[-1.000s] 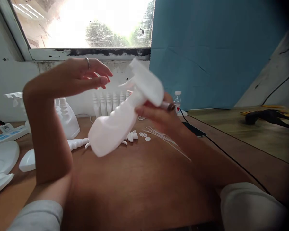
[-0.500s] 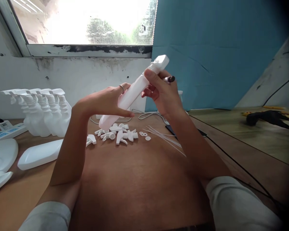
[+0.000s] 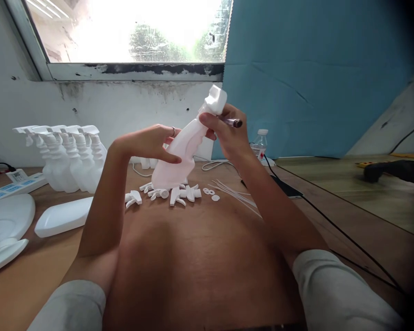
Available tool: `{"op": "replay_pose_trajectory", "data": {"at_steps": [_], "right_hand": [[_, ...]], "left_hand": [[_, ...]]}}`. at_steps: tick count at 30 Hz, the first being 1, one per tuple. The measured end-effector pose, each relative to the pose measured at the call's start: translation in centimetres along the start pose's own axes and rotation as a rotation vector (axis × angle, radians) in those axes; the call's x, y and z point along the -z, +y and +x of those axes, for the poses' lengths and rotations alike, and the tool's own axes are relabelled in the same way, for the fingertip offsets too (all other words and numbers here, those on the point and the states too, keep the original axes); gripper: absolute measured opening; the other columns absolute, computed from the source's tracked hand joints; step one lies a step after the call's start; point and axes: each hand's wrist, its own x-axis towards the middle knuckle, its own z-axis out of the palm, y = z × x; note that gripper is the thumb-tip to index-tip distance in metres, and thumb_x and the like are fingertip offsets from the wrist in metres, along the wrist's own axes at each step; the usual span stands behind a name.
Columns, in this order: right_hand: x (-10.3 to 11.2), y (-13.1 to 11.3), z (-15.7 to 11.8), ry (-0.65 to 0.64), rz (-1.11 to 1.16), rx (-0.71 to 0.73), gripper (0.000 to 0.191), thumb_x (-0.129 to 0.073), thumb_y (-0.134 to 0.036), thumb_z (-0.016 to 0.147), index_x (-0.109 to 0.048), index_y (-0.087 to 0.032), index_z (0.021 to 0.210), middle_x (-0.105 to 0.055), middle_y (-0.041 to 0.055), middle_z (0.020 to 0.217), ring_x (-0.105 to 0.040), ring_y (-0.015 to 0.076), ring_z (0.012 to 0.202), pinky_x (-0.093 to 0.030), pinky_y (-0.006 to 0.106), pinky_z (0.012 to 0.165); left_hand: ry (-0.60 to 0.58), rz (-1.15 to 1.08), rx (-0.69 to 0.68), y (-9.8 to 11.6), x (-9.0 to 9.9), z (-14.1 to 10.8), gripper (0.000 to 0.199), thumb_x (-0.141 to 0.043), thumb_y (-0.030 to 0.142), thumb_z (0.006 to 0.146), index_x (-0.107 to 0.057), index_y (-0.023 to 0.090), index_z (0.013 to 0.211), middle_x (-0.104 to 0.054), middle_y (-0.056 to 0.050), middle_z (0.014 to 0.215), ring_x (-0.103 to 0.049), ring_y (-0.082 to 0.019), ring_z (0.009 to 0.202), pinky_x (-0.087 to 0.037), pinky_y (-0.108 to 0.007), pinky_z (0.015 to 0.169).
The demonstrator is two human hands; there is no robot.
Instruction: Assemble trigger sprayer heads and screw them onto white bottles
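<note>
Spray bottle (image 3: 177, 161) tilted at frame centre, head fitted; right hand (image 3: 232, 138) curled round neck, plus pen (image 3: 233, 122); left hand (image 3: 145, 143) clasps body, fingers partly spread; capped bottles (image 3: 71, 163) stand left, trigger heads (image 3: 175, 196) loose below.

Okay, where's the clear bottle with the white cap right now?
The clear bottle stands right of centre, beyond the right hand, before the blue sheet.

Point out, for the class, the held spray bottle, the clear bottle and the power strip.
Spray bottle (image 3: 172, 175): head view, lower part of its body.
Clear bottle (image 3: 262, 132): head view, its white cap.
Power strip (image 3: 25, 185): head view, middle of its top face.
</note>
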Motion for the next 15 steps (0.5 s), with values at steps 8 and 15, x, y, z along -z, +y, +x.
{"op": "replay_pose_trajectory", "data": {"at_steps": [8,15], "right_hand": [[1.7,-1.7,0.2,-0.044,-0.08,0.081,0.039,-0.08,-0.051,0.065,-0.055,-0.022,0.074,-0.047,-0.0028,0.071,-0.05,0.0117,0.069,-0.047,0.025,0.062],[2.8,-2.1,0.0,-0.118,0.05,0.252,0.023,-0.078,-0.039,0.068,-0.063,-0.025,0.079,-0.049,-0.0016,0.075,-0.047,0.012,0.069,-0.043,0.028,0.064]], "left_hand": [[0.048,-0.236,-0.121,-1.8,0.8,-0.3,0.051,-0.069,0.036,0.078,-0.059,0.019,0.125,-0.065,-0.007,0.118,-0.059,-0.027,0.11,-0.051,-0.033,0.085],[0.225,-0.503,0.026,-2.5,-0.2,-0.4,0.051,-0.059,0.043,0.079,-0.061,0.02,0.125,-0.068,-0.008,0.105,-0.065,-0.032,0.099,-0.055,-0.04,0.076]]}}
